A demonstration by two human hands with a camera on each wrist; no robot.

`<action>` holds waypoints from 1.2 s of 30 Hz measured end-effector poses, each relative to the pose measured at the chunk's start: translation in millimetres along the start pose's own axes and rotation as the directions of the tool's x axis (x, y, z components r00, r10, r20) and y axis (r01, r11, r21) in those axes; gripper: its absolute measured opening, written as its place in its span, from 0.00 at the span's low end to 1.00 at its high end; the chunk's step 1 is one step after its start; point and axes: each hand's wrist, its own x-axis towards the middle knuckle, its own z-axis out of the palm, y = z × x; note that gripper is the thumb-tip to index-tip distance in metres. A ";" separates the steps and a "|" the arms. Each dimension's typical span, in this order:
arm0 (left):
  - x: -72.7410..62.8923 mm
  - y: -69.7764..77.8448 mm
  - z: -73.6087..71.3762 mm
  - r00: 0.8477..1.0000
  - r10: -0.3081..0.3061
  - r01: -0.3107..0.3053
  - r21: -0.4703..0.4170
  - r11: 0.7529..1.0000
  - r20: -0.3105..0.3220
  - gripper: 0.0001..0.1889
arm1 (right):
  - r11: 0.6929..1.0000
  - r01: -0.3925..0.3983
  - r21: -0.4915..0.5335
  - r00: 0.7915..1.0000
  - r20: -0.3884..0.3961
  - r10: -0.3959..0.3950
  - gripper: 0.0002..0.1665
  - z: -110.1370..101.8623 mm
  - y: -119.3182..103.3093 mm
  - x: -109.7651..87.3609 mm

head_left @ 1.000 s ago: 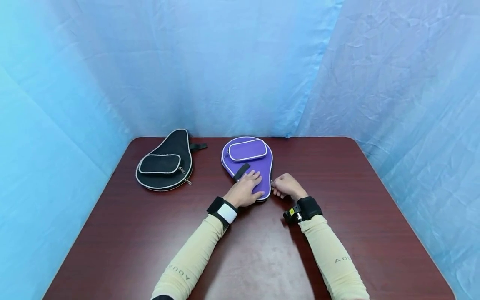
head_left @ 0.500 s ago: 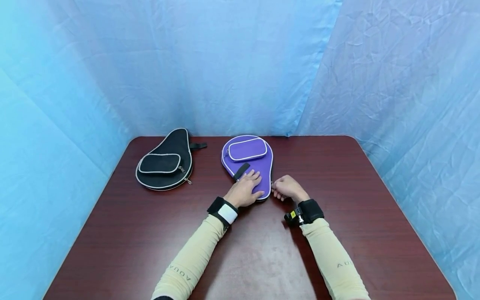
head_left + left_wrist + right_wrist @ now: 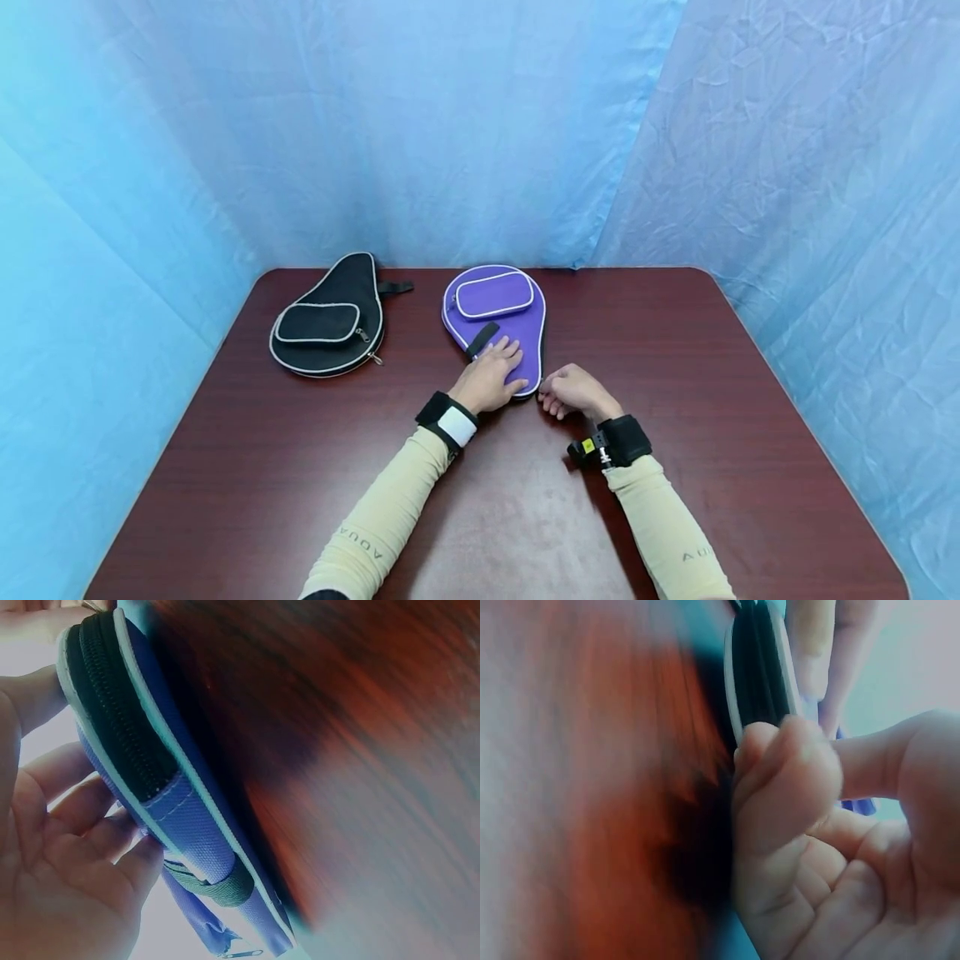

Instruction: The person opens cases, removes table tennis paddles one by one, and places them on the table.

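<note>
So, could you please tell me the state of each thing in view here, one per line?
purple case: lying flat on the table, front pocket zipped shut.
black case: lying flat, untouched, zipped shut.
left hand: fingers straight, pressing flat on the purple case.
right hand: fingers curled at the purple case's near edge; whether it pinches the zipper pull cannot be told.

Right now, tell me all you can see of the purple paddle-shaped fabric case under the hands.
The purple paddle-shaped fabric case lies flat on the dark red wooden table, its rounded end toward the far edge. It has white piping, a zipped front pocket, a black strap and a black zipper along its edge. The left hand presses flat on its near part. The right hand, fingers curled, is at its near right edge at the zipper; whether it pinches the pull cannot be told.
</note>
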 end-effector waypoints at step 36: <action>-4.9 6.9 10.2 1.000 0.001 0.000 0.044 0.999 -0.026 0.29 | 0.926 0.034 0.375 0.996 0.069 -0.064 0.13 81.5 4.7 -32.8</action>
